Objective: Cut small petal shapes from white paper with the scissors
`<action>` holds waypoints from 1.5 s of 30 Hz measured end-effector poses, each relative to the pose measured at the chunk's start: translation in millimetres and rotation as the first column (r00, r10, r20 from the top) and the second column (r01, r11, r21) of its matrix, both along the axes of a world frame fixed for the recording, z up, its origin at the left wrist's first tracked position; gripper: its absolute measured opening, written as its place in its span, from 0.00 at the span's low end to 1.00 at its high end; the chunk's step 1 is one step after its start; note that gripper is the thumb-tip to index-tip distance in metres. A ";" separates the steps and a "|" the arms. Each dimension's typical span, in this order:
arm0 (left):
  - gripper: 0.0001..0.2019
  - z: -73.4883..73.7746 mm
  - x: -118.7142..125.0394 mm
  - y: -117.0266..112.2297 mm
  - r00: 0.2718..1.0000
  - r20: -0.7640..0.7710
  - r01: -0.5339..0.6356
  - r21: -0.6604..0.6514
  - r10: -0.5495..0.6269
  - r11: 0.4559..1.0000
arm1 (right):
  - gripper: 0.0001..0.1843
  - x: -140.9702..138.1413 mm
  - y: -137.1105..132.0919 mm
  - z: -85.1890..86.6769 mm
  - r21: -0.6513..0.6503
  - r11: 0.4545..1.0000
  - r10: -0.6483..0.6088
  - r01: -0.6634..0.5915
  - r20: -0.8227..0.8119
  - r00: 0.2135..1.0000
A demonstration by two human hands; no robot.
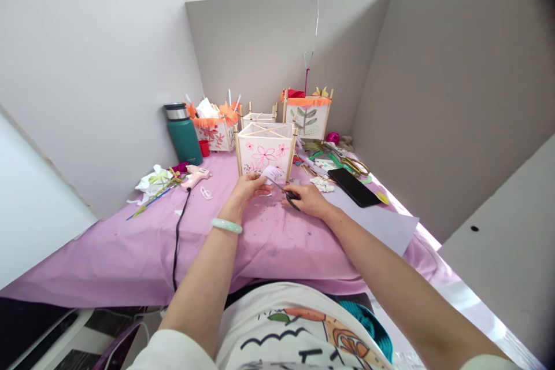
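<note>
My left hand pinches a small pale purple piece of paper just above the purple tablecloth. A jade bangle sits on that wrist. My right hand is closed round the black handles of small scissors, whose blades point left into the paper. Just behind both hands stands a square paper lantern with a wooden frame and pink flower drawings.
Further lanterns with orange fringe stand at the back. A teal flask, a pink glue gun with its black cord, a black phone, gold scissors and a purple paper sheet lie around. Grey partitions enclose the desk.
</note>
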State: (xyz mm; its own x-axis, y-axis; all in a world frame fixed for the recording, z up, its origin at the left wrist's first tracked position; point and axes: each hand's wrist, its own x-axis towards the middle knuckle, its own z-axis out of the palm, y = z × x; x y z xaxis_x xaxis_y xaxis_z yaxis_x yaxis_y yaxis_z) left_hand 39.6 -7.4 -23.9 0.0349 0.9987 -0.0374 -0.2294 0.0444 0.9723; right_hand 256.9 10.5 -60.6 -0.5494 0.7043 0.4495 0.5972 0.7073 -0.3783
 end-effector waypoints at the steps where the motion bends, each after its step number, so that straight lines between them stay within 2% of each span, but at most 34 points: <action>1: 0.08 0.5 0.2 -0.3 1.000 0.002 -0.001 0.000 0.001 1.000 | 0.16 0.2 0.3 -0.1 -0.002 1.000 -0.001 0.001 0.001 1.000; 11: 0.05 4.3 2.3 -3.8 1.000 0.006 -0.008 -0.006 0.008 1.000 | 0.18 0.3 1.2 -1.4 -0.003 1.000 -0.018 0.018 0.000 1.000; 27: 0.08 3.3 1.2 -2.9 1.000 0.010 0.005 0.008 -0.006 1.000 | 0.17 0.8 0.0 1.5 -0.010 0.999 -0.034 0.034 0.003 0.999; 33: 0.05 3.2 1.7 -3.5 1.000 0.005 -0.014 0.021 0.013 1.000 | 0.17 -0.1 -0.4 0.4 0.000 1.000 -0.029 0.029 -0.003 1.000; 37: 0.07 2.0 0.8 -3.1 1.000 0.002 -0.018 0.040 0.018 0.999 | 0.17 -0.4 -1.2 0.6 0.010 1.000 -0.011 0.011 -0.022 1.000; 45: 0.02 5.2 0.9 -4.2 0.998 0.004 -0.056 0.030 0.056 0.998 | 0.18 -0.7 -3.4 3.1 -0.028 0.999 -0.029 0.029 -0.008 1.000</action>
